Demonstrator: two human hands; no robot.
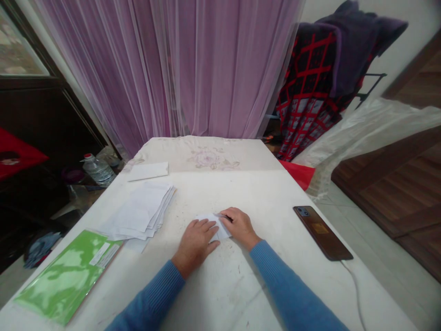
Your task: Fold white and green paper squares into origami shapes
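A small folded piece of white paper (pixel 223 232) lies on the white table between my hands. My left hand (pixel 197 241) rests flat on the paper's left side, fingers stretched out and apart. At the paper's upper right edge, my right hand (pixel 241 226) is closed, thumb and fingers pinched around a thin dark object (pixel 226 217). Most of that object is covered by the fingers, so its kind cannot be made out.
To the left lie a stack of white sheets (pixel 141 209), a white card-like piece (pixel 149 171) and a green packet in shiny wrap (pixel 69 276). A brown phone (pixel 322 232) with a white cable (pixel 356 289) lies near the right edge of the table (pixel 255 184). Purple curtains (pixel 213 69) hang behind.
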